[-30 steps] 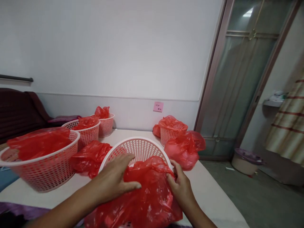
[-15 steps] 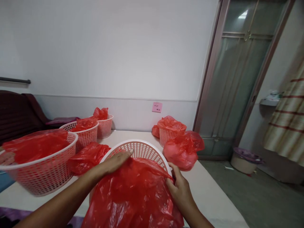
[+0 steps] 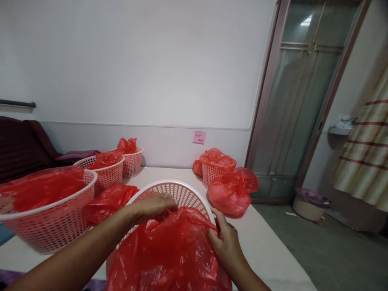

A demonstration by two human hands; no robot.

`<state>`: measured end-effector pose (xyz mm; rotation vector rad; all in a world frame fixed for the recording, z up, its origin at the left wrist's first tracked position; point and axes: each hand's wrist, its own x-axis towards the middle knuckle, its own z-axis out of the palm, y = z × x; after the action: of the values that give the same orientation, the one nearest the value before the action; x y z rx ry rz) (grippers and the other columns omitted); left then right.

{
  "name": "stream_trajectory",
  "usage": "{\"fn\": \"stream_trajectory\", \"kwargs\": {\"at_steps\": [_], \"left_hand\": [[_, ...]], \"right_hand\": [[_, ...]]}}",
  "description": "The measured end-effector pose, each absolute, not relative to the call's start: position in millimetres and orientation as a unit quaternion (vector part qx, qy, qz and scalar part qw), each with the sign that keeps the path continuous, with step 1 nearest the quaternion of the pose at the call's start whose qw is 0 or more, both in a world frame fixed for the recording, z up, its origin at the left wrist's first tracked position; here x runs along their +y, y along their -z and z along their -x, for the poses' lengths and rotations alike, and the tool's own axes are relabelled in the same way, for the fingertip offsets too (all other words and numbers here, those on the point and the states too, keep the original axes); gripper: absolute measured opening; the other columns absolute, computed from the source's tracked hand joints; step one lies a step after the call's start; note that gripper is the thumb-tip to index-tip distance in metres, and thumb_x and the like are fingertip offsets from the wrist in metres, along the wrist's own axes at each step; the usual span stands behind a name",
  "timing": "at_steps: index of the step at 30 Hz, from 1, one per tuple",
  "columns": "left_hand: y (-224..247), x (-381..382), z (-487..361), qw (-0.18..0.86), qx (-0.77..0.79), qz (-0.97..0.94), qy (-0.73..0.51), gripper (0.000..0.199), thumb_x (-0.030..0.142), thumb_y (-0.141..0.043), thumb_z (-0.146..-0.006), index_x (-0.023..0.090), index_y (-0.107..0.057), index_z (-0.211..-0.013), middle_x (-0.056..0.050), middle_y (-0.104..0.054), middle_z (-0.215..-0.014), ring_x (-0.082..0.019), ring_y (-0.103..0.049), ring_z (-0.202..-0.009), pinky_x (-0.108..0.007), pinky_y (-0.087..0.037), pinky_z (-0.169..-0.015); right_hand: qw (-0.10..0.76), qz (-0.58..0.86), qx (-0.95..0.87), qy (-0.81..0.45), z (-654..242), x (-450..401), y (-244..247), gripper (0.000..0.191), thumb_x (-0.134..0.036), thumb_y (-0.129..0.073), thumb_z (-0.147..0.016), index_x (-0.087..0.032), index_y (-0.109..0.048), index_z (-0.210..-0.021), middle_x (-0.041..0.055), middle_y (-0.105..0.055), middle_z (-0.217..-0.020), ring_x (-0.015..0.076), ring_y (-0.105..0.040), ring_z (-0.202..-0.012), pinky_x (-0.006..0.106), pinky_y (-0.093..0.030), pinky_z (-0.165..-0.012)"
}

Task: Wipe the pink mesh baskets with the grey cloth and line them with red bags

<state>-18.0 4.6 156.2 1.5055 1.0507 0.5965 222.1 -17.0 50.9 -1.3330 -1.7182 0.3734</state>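
A pink-and-white mesh basket (image 3: 182,192) stands in front of me, with a red plastic bag (image 3: 169,254) draped over its near side. My left hand (image 3: 156,206) is over the basket's opening, fingers curled on the bag's upper edge. At the right rim, my right hand (image 3: 224,238) has its thumb and fingers closed round the rim and the bag. The bag hides the basket's near side.
On the white table (image 3: 266,250), a large basket (image 3: 51,226) and two smaller ones hold red bags at left. A bagged basket (image 3: 210,173) and a red bundle (image 3: 232,194) stand at right. A pink note (image 3: 199,137) is on the wall.
My left hand has moved slightly right, its fingers now curled rather than laid flat on the bag. The bag's upper edge is bunched up more. My right hand keeps its hold at the rim.
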Motion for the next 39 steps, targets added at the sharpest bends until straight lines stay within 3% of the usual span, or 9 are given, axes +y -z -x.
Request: {"fn": "stream_trajectory", "kwargs": {"at_steps": [3, 8, 14, 17, 20, 26, 30, 35, 39], "left_hand": [[-147.8, 1.4, 12.7, 0.582, 0.443, -0.646, -0.218, 0.036, 0.050, -0.060, -0.075, 0.016, -0.056, -0.063, 0.004, -0.050, -0.053, -0.008, -0.039, -0.046, -0.024, -0.025, -0.047], [-141.3, 1.0, 6.0, 0.583, 0.448, -0.639, -0.226, 0.018, 0.028, -0.070, -0.059, 0.017, -0.057, -0.064, 0.004, -0.054, -0.054, -0.008, -0.044, -0.046, -0.022, -0.029, -0.047], [-154.2, 12.8, 3.9, 0.515, 0.453, -0.668, -0.289, 0.017, 0.031, -0.062, -0.067, 0.019, -0.051, -0.067, 0.003, -0.055, -0.058, -0.010, -0.049, -0.051, -0.024, -0.038, -0.052], [-159.4, 26.6, 2.5, 0.432, 0.473, -0.706, -0.302, 0.017, 0.034, -0.060, -0.070, 0.019, -0.052, -0.071, 0.006, -0.047, -0.054, -0.009, -0.041, -0.046, -0.023, -0.034, -0.048], [-164.3, 36.3, -3.7, 0.317, 0.477, -0.757, -0.314, 0.015, 0.034, -0.058, -0.073, 0.019, -0.057, -0.072, 0.004, -0.050, -0.060, -0.011, -0.045, -0.053, -0.025, -0.037, -0.053], [-175.4, 36.0, -21.3, 0.080, 0.441, -0.849, -0.280, 0.015, 0.022, -0.048, -0.082, 0.023, -0.061, -0.088, -0.003, -0.060, -0.097, -0.018, -0.054, -0.086, -0.032, -0.039, -0.078], [-175.0, 42.5, -24.5, -0.002, 0.471, -0.857, -0.210, 0.021, 0.036, -0.047, -0.087, 0.021, -0.061, -0.089, -0.006, -0.063, -0.092, -0.021, -0.057, -0.082, -0.036, -0.040, -0.075], [-189.3, 54.8, -25.1, -0.023, 0.523, -0.842, -0.129, 0.030, 0.044, -0.052, -0.088, 0.017, -0.062, -0.087, -0.002, -0.062, -0.080, -0.017, -0.059, -0.078, -0.039, -0.046, -0.076], [-208.5, 64.3, -27.2, 0.042, 0.533, -0.843, -0.049, 0.027, 0.042, -0.059, -0.085, 0.015, -0.062, -0.081, 0.000, -0.063, -0.078, -0.014, -0.060, -0.071, -0.034, -0.050, -0.069]], "right_hand": [[0.463, 0.528, -0.695, -0.155, -221.0, -17.5, -51.1, 0.051, -0.019, -0.044, -0.072, -0.021, -0.050, -0.122, 0.0058, -0.069, -0.106, 0.0216, -0.065, -0.092, 0.030, -0.048, -0.081], [0.468, 0.516, -0.698, -0.164, -221.2, -17.2, -51.1, 0.052, -0.016, -0.043, -0.072, -0.022, -0.049, -0.123, 0.0038, -0.070, -0.102, 0.0195, -0.066, -0.087, 0.028, -0.048, -0.079], [0.451, 0.517, -0.714, -0.135, -220.4, -20.5, -50.0, 0.050, -0.018, -0.043, -0.075, -0.022, -0.046, -0.125, 0.0057, -0.069, -0.106, 0.0210, -0.065, -0.092, 0.030, -0.049, -0.080], [0.443, 0.511, -0.726, -0.124, -219.2, -21.1, -48.9, 0.048, -0.019, -0.044, -0.077, -0.021, -0.044, -0.126, 0.0072, -0.068, -0.107, 0.0217, -0.065, -0.094, 0.031, -0.049, -0.081], [0.439, 0.509, -0.731, -0.117, -218.3, -20.2, -47.7, 0.047, -0.020, -0.044, -0.079, -0.019, -0.045, -0.126, 0.0084, -0.068, -0.107, 0.0217, -0.065, -0.095, 0.031, -0.050, -0.082], [0.444, 0.495, -0.740, -0.102, -215.3, -20.1, -50.0, 0.042, -0.021, -0.043, -0.081, -0.017, -0.046, -0.123, 0.0097, -0.068, -0.107, 0.0219, -0.066, -0.096, 0.030, -0.050, -0.082], [0.442, 0.491, -0.740, -0.122, -215.0, -19.9, -54.0, 0.038, -0.023, -0.043, -0.084, -0.018, -0.047, -0.121, 0.0088, -0.067, -0.110, 0.0215, -0.065, -0.098, 0.030, -0.049, -0.082], [0.458, 0.494, -0.723, -0.153, -218.1, -15.4, -53.0, 0.027, -0.025, -0.043, -0.086, -0.021, -0.051, -0.112, 0.0046, -0.069, -0.102, 0.0196, -0.065, -0.091, 0.028, -0.048, -0.078], [0.453, 0.504, -0.722, -0.139, -218.6, -13.1, -48.4, 0.034, -0.027, -0.046, -0.087, -0.019, -0.048, -0.120, 0.0055, -0.068, -0.097, 0.0199, -0.066, -0.084, 0.028, -0.049, -0.074]]}}
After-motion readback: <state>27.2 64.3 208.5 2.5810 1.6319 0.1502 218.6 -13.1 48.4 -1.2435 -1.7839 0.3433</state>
